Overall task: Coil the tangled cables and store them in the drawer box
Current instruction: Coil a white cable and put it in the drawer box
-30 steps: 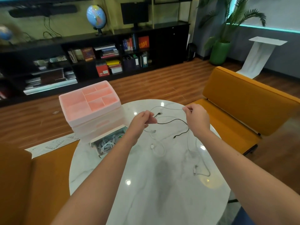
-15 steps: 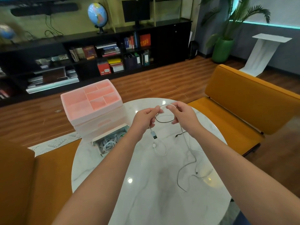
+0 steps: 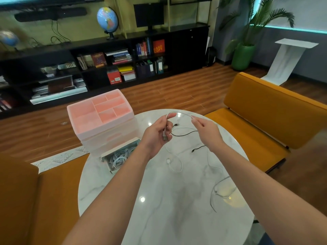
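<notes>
**First loop forming in the white cable**

The white cable (image 3: 212, 167) trails slack across the marble table (image 3: 159, 218). Half a second ago the hands were close together; now they have parted, drawing an arc between them, so coiling has begun. The left hand (image 3: 157, 133) grips the plug end; the right hand (image 3: 205, 128) pinches the arc. Beyond, the drawer (image 3: 122, 154) stands open, holding coiled cables.

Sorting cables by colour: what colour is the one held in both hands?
White cable, head view.
</notes>
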Available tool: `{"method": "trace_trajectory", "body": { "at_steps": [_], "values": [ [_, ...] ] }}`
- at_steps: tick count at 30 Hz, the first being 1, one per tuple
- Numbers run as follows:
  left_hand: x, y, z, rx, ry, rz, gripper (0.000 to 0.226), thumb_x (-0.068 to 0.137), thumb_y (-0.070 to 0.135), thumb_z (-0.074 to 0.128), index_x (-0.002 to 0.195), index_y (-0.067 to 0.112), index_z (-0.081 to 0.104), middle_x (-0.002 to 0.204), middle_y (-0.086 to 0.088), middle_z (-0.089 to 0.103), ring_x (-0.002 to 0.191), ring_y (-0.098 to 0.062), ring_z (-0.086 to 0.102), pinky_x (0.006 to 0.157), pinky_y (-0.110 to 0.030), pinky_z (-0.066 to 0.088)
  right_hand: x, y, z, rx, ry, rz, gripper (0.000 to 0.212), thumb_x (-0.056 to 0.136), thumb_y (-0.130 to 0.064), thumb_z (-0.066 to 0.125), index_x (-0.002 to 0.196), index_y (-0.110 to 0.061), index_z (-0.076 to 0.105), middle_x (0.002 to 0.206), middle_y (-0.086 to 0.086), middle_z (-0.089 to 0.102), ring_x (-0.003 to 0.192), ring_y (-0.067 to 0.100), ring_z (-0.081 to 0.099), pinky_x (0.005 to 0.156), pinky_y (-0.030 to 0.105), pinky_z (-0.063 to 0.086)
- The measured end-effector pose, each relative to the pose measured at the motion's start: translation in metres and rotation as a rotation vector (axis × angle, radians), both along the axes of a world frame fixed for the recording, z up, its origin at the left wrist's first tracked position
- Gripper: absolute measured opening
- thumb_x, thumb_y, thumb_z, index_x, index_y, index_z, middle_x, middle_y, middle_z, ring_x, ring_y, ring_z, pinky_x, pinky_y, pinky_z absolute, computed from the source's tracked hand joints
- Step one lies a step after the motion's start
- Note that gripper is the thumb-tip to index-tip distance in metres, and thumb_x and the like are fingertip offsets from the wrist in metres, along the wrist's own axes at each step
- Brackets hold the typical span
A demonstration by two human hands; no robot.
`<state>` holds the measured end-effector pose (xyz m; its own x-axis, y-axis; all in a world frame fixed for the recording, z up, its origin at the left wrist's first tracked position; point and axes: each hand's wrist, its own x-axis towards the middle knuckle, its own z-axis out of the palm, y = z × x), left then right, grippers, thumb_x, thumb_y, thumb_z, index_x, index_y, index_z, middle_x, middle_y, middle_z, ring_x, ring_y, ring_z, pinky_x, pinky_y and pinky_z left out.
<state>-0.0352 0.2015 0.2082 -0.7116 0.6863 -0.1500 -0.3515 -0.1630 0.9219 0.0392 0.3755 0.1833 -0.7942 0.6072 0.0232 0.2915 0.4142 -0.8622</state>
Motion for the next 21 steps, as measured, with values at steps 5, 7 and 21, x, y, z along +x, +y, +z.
{"method": "trace_trajectory", "body": {
  "at_steps": [5, 7, 21],
  "values": [
    [0.002, 0.005, 0.002, -0.035, 0.059, 0.01, 0.034, 0.105, 0.037, 0.035, 0.132, 0.033, 0.055, 0.084, 0.008, 0.063, 0.064, -0.007, 0.039, 0.061, -0.019, 0.035, 0.005, -0.019, -0.004, 0.239, -0.229, 0.031, 0.042, 0.106, -0.036, 0.024, 0.146, -0.03, 0.035, 0.115, 0.001, 0.066, 0.097, 0.023, 0.062, 0.081, 0.041, 0.053],
    [0.002, 0.006, 0.003, -0.051, 0.072, 0.02, 0.036, 0.104, 0.038, 0.036, 0.137, 0.036, 0.05, 0.101, 0.008, 0.071, 0.068, -0.006, 0.046, 0.065, -0.019, 0.043, 0.006, -0.025, -0.006, 0.246, -0.224, 0.01, 0.031, 0.105, -0.036, 0.025, 0.131, -0.023, 0.038, 0.091, 0.0, 0.065, 0.08, 0.023, 0.062, 0.073, 0.044, 0.054],
    [-0.008, 0.014, -0.006, -0.232, 0.289, 0.113, 0.041, 0.105, 0.034, 0.035, 0.14, 0.015, 0.048, 0.127, 0.003, 0.066, 0.105, -0.009, 0.068, 0.098, -0.029, 0.052, 0.024, -0.045, -0.017, 0.421, -0.203, 0.236, 0.031, 0.102, -0.034, 0.044, 0.125, -0.027, 0.062, 0.122, -0.008, 0.061, 0.108, 0.013, 0.058, 0.084, 0.028, 0.046]
  ]
}}
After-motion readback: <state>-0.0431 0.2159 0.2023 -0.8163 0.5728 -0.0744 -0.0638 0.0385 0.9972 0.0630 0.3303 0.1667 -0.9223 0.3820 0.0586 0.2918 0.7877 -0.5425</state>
